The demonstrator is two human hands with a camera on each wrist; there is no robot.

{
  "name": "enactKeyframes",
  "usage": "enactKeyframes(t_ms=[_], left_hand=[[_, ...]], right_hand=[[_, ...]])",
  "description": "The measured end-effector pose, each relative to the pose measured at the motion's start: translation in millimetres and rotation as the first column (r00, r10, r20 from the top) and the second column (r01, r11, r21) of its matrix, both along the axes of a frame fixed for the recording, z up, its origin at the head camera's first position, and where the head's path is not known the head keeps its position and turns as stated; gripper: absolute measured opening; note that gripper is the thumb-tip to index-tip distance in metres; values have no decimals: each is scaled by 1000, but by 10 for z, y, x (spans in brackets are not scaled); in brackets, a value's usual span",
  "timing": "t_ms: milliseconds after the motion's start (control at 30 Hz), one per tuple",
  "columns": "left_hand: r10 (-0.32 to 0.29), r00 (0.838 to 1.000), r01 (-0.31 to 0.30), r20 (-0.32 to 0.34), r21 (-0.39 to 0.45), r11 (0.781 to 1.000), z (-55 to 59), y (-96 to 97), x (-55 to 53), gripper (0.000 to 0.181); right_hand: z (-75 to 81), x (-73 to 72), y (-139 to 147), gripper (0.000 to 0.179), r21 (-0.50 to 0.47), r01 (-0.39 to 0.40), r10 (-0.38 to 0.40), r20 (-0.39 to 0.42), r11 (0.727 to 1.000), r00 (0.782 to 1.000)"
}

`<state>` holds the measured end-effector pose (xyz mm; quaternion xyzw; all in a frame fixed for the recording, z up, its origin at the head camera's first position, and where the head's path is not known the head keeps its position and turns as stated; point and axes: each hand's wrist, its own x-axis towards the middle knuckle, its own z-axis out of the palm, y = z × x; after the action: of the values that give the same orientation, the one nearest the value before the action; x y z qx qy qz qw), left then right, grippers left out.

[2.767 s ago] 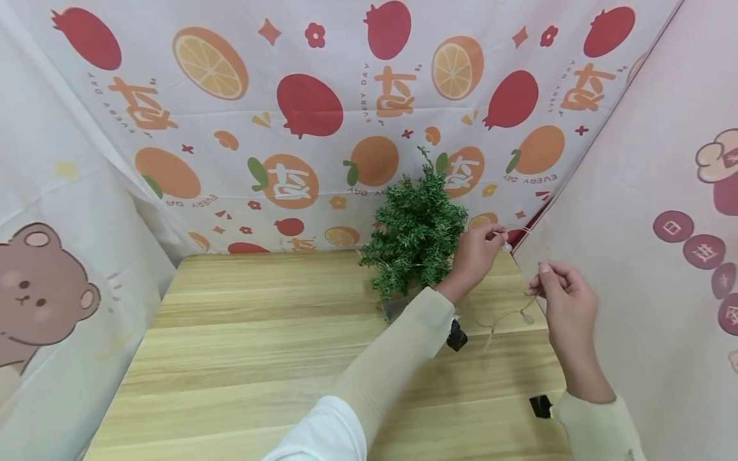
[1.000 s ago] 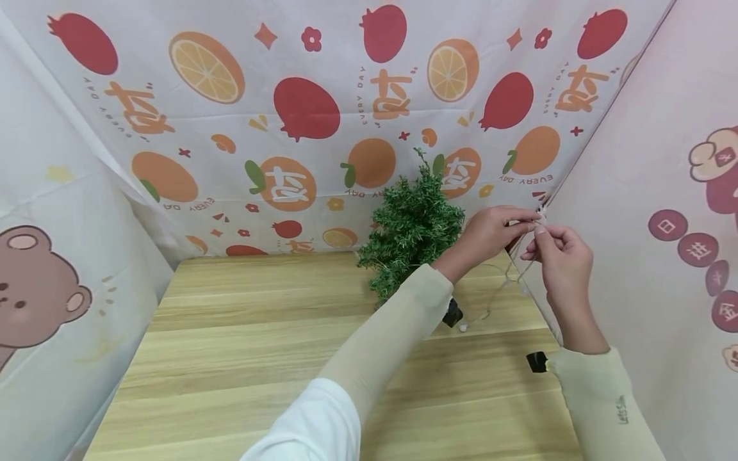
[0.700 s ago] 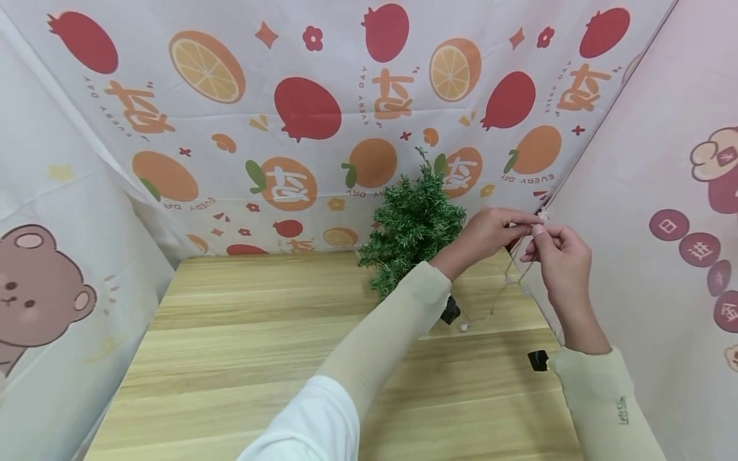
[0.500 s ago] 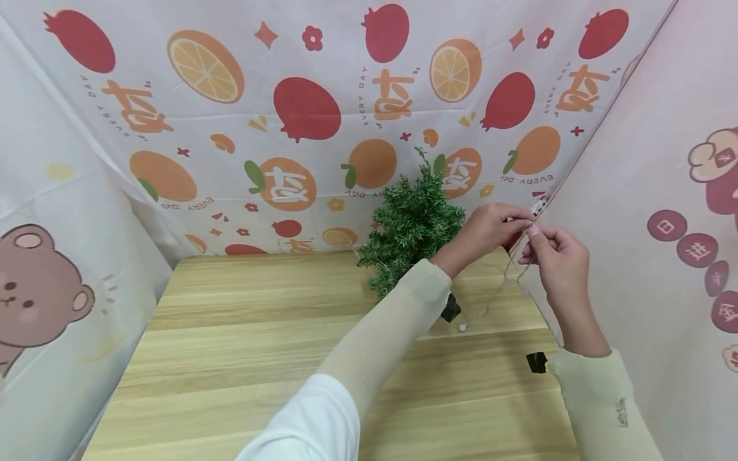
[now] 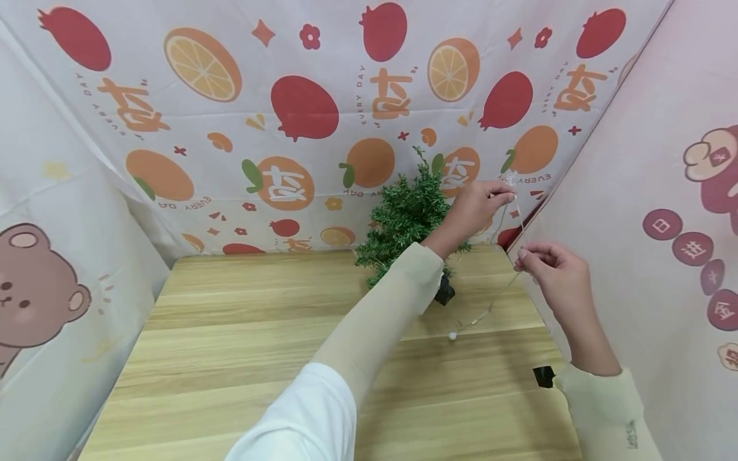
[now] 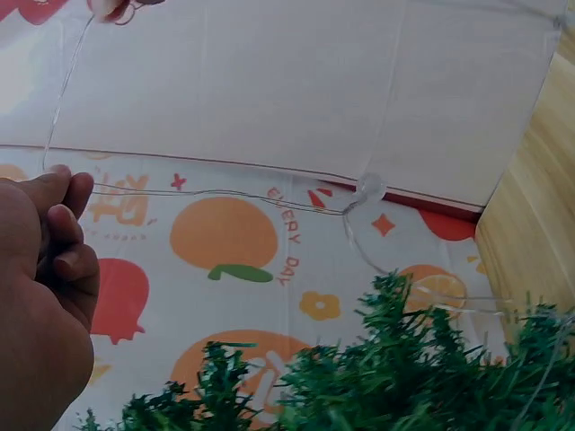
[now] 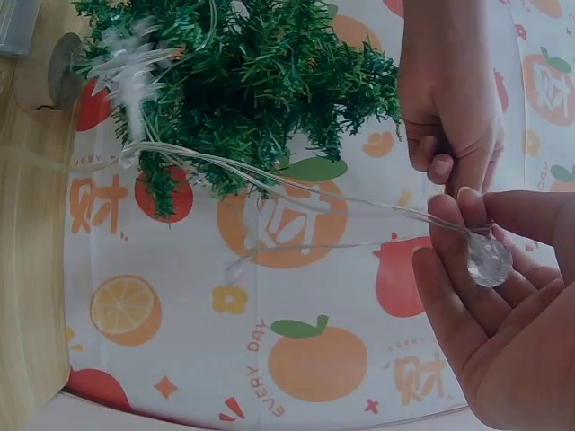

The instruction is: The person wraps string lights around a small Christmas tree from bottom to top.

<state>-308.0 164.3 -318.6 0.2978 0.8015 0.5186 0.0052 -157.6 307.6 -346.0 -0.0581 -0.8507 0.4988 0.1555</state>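
Thin-wired string lights with clear ball bulbs stretch between my two hands. In the head view my left hand (image 5: 478,203) pinches the wire up high, just right of the small green artificial tree (image 5: 398,224). My right hand (image 5: 559,272) pinches the wire lower, close to the right wall. A white bulb (image 5: 452,335) hangs at a lower end over the table. In the right wrist view a faceted clear bulb (image 7: 490,261) hangs at the right fingers. The left wrist view shows another bulb (image 6: 370,188) on the wire, above the treetop.
The wood-grain table (image 5: 242,358) meets a fruit-printed cloth wall (image 5: 311,109) behind and a pale cloth wall (image 5: 623,192) close on the right. In the right wrist view a white starburst-like piece (image 7: 126,72) hangs in front of the tree. My left forearm crosses before the tree.
My hands met at the wire near the right wall, then drew apart. The left has risen and moved left; the right has dropped slightly. The wire now runs tauter between them.
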Motion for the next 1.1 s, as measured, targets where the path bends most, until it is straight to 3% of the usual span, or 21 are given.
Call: enactKeyframes(t_ms=[167,400,833,1100], left_hand=[[40,999,-40,-31,13,999,62,-30,-53,22],[85,995,-84,-57,23,996,127,-28,-128,22],[156,987,-157,23,57,986,201,108,-320,20],[251,968,-251,25,4,968,410,66,-430,24]], right_hand=[[-35,49,20,31,8,8,-8,-21,1000,1000],[-102,99,36,27,-104,47,-53,-58,993,997],[-151,206,-30,28,-157,98,-107,-48,983,993],[-168,255,-76,29,-232,91,-110,-69,968,992]])
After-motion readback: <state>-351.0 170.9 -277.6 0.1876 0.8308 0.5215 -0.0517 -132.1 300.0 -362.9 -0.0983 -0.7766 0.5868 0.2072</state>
